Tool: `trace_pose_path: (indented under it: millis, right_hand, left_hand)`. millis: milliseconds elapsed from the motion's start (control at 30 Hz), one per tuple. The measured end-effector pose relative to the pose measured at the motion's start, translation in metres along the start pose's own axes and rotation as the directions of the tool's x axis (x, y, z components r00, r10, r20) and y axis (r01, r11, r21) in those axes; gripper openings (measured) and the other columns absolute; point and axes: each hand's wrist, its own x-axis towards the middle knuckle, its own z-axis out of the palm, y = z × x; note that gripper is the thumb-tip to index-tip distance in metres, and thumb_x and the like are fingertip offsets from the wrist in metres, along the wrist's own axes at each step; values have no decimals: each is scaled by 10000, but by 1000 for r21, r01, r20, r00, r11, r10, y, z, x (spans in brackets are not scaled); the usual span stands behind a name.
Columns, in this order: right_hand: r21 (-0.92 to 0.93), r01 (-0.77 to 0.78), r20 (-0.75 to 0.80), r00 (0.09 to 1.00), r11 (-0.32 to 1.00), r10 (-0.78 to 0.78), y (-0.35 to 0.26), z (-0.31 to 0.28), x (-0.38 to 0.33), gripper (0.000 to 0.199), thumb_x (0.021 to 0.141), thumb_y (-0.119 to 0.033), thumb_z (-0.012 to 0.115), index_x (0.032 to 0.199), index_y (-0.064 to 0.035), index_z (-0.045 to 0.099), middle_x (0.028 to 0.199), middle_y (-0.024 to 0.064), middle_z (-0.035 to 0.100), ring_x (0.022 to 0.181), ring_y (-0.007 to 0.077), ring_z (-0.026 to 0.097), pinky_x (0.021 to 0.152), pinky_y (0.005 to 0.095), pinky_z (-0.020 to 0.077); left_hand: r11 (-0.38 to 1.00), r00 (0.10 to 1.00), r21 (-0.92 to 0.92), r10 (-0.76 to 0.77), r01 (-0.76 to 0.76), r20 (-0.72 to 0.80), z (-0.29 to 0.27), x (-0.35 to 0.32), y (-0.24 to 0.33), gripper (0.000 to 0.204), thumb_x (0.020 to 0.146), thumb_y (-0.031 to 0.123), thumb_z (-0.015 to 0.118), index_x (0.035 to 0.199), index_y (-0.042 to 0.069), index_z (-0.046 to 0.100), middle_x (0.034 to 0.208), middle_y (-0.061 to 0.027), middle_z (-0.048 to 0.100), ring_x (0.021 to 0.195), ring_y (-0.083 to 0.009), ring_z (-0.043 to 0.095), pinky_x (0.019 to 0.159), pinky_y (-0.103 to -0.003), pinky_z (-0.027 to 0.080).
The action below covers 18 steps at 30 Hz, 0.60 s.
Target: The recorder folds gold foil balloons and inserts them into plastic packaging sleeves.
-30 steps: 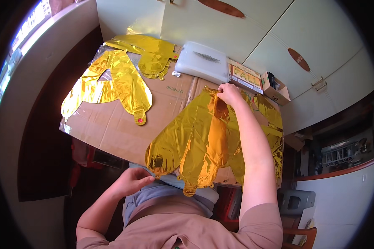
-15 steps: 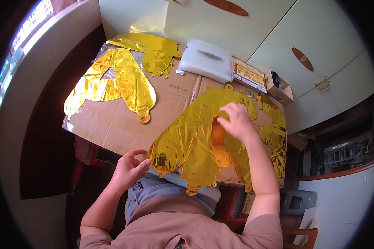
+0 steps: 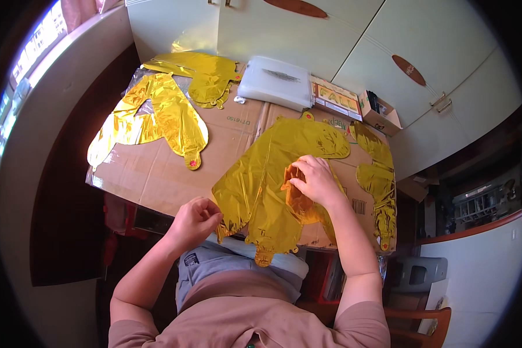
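A flat, uninflated gold foil balloon (image 3: 258,174) lies across the front of the cardboard-covered table, its lower tabs hanging over the near edge. My right hand (image 3: 319,181) is closed on a raised fold of it, thumb opposite fingers, and an orange-tinted surface shows under the fold. At the balloon's near left corner, my left hand (image 3: 196,223) is closed with the fingertips pinched at the foil edge. Left of this balloon lies an A-shaped gold foil balloon (image 3: 180,119), flat, with a red-dotted tab.
Another gold foil balloon (image 3: 211,78) lies at the back left, and one more (image 3: 377,180) along the right edge. A translucent plastic case (image 3: 275,83), a printed box (image 3: 336,98) and a small open carton (image 3: 380,113) stand at the back, before pale cabinets (image 3: 296,32).
My right hand has come down and closed on the foil, lifting and folding it leftward. My left hand has gone from open beside the corner to pinched at it. The view has shifted slightly.
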Motion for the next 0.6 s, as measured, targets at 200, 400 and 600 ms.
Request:
trace_pose_path:
  millis: [200, 400, 600]
  right_hand:
    - [-1, 14, -43, 999, 1000, -14, 0, 5, -7, 388, 863, -288, 760, 1183, -83, 682, 1224, 108, 625, 1220, 302, 557, 1105, 438, 376]
    - [29, 24, -39, 999, 999, -23, 3, 7, -7, 386, 859, -279, 761, 1179, -78, 685, 1219, 114, 624, 1207, 306, 569, 1091, 441, 396]
    - [31, 15, -46, 999, 999, -14, 0, 7, -7, 383, 845, -269, 774, 1167, -78, 691, 1212, 109, 625, 1198, 308, 581, 1046, 443, 441]
  left_hand:
    - [979, 956, 2, 200, -205, -215, 14, 2, -14, 341, 884, 184, 755, 1109, -21, 601, 1172, -161, 548, 991, -248, 656, 784, -326, 589]
    - [991, 969, -17, 126, -132, -211, 13, -4, -4, 586, 871, 199, 784, 1317, -13, 469, 1312, -184, 460, 1155, -307, 606, 839, -357, 605]
    - [988, 982, -139, 46, -72, -181, 16, -3, -6, 713, 878, 111, 778, 1449, 2, 365, 1432, -179, 420, 1253, -296, 577, 871, -366, 608]
